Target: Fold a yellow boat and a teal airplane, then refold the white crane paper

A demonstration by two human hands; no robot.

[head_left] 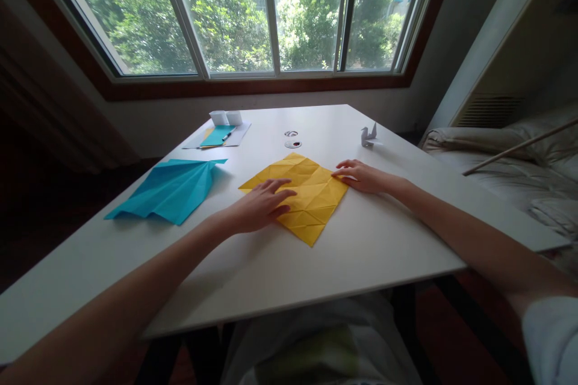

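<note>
A yellow sheet of origami paper (311, 198) lies on the white table, turned with one corner toward me and crossed by many creases. Over its left part rests my left hand (264, 204), fingers spread on the paper. My right hand (359, 176) is at the sheet's right corner, its fingertips touching the edge there; the fingers are stretched out and hold nothing that I can see. To the left sits a blue sheet of paper (169, 189) with fan-like folds, partly raised off the table. A folded white paper crane (370, 135) stands beyond my right hand.
At the far left are a stack of coloured paper (217, 135), a pen (228, 134) and small white containers (226, 118). Two round items (293, 144) lie near the middle of the white table (271, 289). A window stands behind; a padded seat (487, 147) is at right.
</note>
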